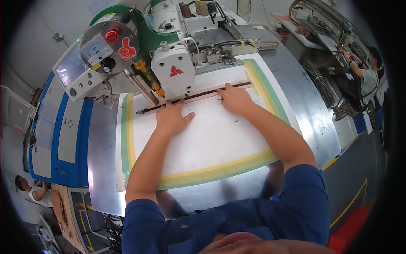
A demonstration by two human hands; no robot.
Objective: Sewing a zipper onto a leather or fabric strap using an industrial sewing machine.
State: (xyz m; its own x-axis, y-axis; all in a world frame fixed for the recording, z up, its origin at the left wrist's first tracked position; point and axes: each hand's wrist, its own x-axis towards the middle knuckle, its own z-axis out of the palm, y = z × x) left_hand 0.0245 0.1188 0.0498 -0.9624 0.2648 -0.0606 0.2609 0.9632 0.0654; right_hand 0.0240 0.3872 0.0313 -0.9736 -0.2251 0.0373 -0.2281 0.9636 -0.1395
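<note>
Nearest to the body, the metal worktop shows past the green and yellow tape of the white panel, and between the two forearms there is a wide free area, enough for drawing the hands back. Both forearms pass over this panel; if one leaned on it, the panel could perhaps slip out of line. Farther on, a long black strip lies on a pinkish band across the far part of the panel. The left hand has its fingers spread and laid at the strip (its thumb stands apart, so it does not seem to grip), while the right hand bends its fingers there, and I cannot tell if they pinch it. Both strip ends run beyond the hands, close to the side tapes, so uneven pressing could make the line crooked. Just behind, a metal rod and a gold-coloured pointer come down near the left fingers; a careless forward push could knock them, and the white machine head limits the room there
</note>
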